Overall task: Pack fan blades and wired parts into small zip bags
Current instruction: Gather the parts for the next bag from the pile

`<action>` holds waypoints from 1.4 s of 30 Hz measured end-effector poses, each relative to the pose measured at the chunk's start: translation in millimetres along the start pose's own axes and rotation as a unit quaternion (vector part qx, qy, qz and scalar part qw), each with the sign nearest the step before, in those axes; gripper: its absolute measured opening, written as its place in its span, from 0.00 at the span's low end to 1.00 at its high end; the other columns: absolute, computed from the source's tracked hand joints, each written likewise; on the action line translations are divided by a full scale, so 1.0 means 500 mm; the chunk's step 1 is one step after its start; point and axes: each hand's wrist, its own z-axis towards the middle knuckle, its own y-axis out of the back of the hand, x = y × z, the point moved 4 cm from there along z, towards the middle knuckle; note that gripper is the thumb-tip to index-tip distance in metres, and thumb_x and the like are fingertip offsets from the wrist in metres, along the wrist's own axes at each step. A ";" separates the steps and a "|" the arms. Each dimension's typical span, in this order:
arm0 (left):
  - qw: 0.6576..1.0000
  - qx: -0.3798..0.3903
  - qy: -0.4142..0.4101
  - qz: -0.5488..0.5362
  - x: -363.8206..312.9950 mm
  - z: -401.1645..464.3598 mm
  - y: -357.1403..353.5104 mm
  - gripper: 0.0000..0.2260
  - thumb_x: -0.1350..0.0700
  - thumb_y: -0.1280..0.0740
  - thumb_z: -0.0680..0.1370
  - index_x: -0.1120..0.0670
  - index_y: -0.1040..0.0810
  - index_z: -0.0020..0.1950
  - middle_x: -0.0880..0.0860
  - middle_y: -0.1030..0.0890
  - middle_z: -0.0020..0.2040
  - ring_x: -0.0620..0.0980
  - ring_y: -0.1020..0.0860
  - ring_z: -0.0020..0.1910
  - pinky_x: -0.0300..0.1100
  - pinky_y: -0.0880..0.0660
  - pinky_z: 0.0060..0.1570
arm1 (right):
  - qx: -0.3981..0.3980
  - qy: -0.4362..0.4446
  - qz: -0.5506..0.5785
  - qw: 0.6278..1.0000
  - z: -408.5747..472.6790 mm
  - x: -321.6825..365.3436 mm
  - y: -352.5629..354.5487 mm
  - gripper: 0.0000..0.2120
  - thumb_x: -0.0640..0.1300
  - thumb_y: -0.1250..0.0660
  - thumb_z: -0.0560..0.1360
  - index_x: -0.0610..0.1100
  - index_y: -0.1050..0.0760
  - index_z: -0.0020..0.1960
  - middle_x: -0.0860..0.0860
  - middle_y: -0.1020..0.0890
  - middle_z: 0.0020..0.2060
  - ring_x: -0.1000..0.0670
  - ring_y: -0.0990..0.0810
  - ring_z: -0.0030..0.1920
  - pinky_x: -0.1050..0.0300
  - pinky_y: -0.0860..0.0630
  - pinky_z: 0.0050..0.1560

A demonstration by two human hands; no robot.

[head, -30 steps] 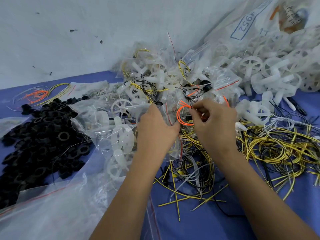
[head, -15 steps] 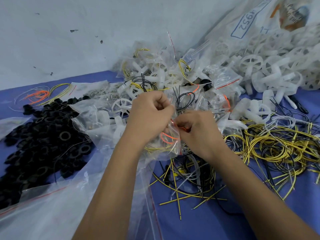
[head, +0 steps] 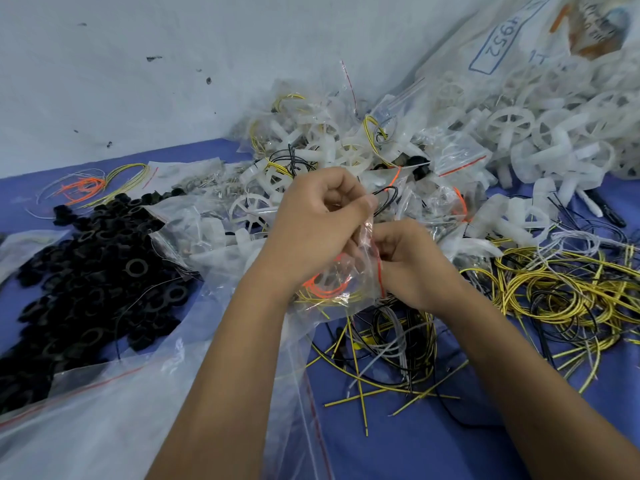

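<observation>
A small clear zip bag (head: pixel 349 282) with a red seal line hangs between my two hands at the centre. Orange and yellow wires and a white fan blade show through it. My left hand (head: pixel 318 223) pinches the bag's top edge, fingers closed. My right hand (head: pixel 408 265) grips the bag's right side by the red seal. White fan blades (head: pixel 509 126) are heaped at the back right. Loose yellow and black wires (head: pixel 561 292) lie to the right of my hands.
A pile of black rings (head: pixel 86 278) covers the left of the blue table. A large clear bag (head: pixel 104 420) lies at the front left. Filled small bags (head: pixel 332 147) are piled against the wall behind my hands. More cut wires (head: pixel 388 358) lie below the bag.
The orange wire, held above the bag a second ago, now sits inside it. My right hand has dropped to the seal and my left hand has risen to the bag's top.
</observation>
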 end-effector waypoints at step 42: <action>0.960 -0.085 0.085 0.251 0.079 0.000 0.109 0.10 0.61 0.26 0.75 0.46 0.20 0.49 0.47 0.16 0.33 0.37 0.23 0.29 0.36 0.30 0.34 | -0.046 0.077 -0.236 0.968 -0.008 0.037 0.006 0.24 0.59 0.38 0.80 0.41 0.18 0.39 0.48 0.24 0.38 0.47 0.23 0.39 0.50 0.28 0.40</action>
